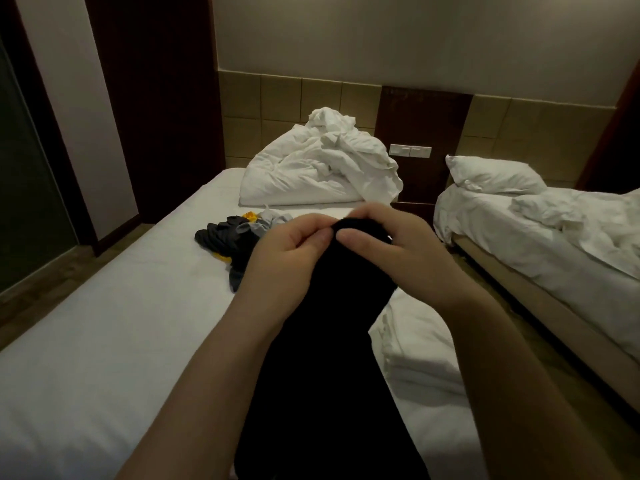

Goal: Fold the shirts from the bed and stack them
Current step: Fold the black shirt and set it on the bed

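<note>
Black shirt (322, 358) is hanging over the middle of the bed (104, 341), with the left hand (287, 258) and right hand (391, 244) pinching its top edge side by side. Crumpled shirts (228, 237) in grey, dark and yellow are lying behind it toward the head end. Folded white cloth (415, 358) is sitting at the bed's right edge.

No text, label, brand, number or sign is readable anywhere.

Crumpled white duvet (318, 168); pillow (495, 176) on neighbouring bed (554, 258); wall switches (410, 151) between them.
</note>
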